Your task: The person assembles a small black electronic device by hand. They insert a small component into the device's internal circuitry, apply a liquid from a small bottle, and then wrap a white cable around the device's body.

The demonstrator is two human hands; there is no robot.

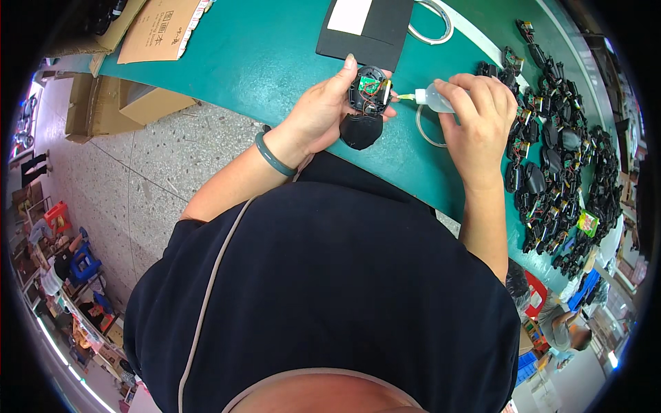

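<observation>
My left hand (313, 113) is closed round an opened black plastic device (370, 100), shaped like a computer mouse. A green circuit board and thin wires show inside it. Its rounded black cover (361, 131) hangs on the near side. From the right, my right hand (480, 127) grips a small translucent squeeze bottle (438, 100), tipped sideways. The bottle's thin nozzle points left at the device's right edge, close to my left fingertips; whether it touches is too small to tell.
Many similar opened black devices (551, 165) cover the table's right side. A black folder-like sheet (385, 31) and a tape roll (447, 31) lie at the far side of the green table (255, 62). Cardboard boxes (131, 110) stand at left. Another person (561, 330) is at lower right.
</observation>
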